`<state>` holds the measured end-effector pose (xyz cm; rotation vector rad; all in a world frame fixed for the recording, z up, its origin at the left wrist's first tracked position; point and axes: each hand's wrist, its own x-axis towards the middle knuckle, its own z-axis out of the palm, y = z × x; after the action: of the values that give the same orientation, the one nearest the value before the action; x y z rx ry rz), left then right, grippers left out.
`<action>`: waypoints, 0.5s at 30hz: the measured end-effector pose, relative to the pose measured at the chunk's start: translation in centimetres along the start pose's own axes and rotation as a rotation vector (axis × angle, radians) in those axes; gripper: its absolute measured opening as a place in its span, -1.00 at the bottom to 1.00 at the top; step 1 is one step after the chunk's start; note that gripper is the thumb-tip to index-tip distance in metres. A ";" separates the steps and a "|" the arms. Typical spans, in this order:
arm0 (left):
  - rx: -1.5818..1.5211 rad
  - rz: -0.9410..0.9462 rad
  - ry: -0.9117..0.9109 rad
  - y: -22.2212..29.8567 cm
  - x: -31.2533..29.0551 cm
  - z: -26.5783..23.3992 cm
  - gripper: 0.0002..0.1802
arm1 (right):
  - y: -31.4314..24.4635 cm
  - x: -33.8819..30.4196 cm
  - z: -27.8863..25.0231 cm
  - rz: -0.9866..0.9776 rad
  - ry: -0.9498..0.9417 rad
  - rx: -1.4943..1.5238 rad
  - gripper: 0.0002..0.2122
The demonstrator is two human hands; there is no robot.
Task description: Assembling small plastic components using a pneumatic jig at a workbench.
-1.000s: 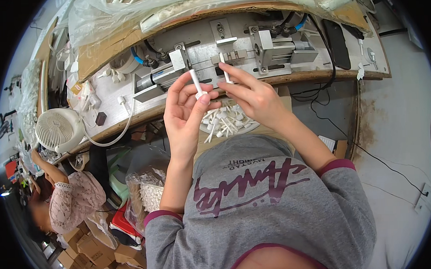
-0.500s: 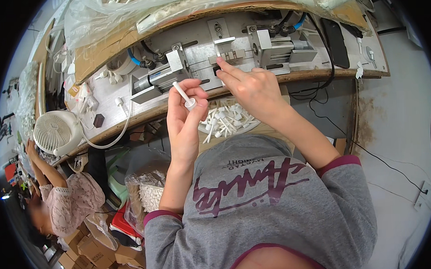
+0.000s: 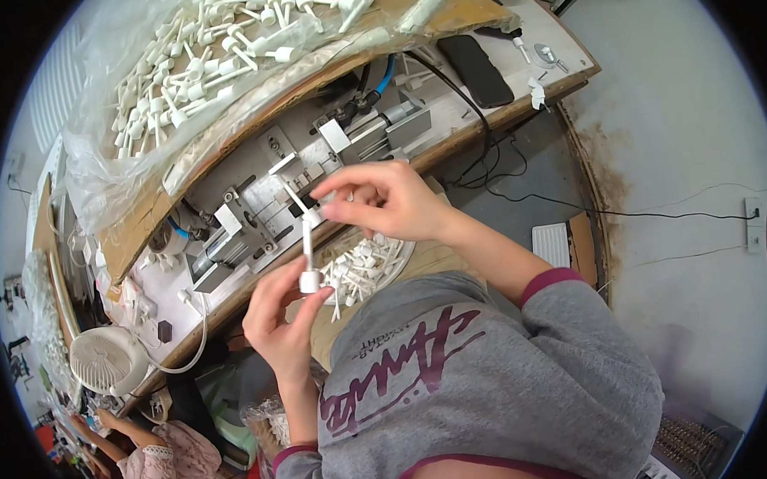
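Note:
My left hand pinches a white capped rod, its wide cap low between thumb and fingers and its stem upright. Just above it, my right hand grips a second white capped rod by the cap end, with the thin stem slanting up and left. Both pieces come very close; whether they touch I cannot tell. Behind them is a metal clamping fixture between two cylinder units. Below my hands, a pile of similar white capped rods lies on a pale plate.
A cardboard shelf above the fixture bears many more white pieces on plastic film. A black phone and dark cables lie to the right. At left stands a white fan; a co-worker in a pale top sits beyond.
My right hand has drawn back from the fixture and now holds a capped rod. My left hand still holds one, now lower and turned. The whole view has swung to the right.

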<state>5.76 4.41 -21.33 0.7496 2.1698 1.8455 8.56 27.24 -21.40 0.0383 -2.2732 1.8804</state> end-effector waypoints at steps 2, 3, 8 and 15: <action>0.099 0.109 -0.069 0.6 0.9 1.5 -0.55 | -1.0 -1.4 -0.4 0.226 -0.170 0.408 -0.81; 0.130 0.172 -0.108 0.7 1.1 2.1 -0.57 | -1.6 -2.0 -0.4 0.218 -0.171 0.445 -0.87; 0.115 0.269 -0.071 1.8 2.6 4.6 -0.20 | -1.5 -2.9 -4.8 0.195 0.287 0.343 -0.90; 0.258 0.366 -0.136 0.5 2.2 3.2 -0.09 | 6.8 -3.4 -23.5 0.105 0.937 -1.072 -0.89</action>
<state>5.50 8.26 -21.08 1.3642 2.3270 1.6137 13.96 51.12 -24.44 -0.8861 -2.1761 0.2874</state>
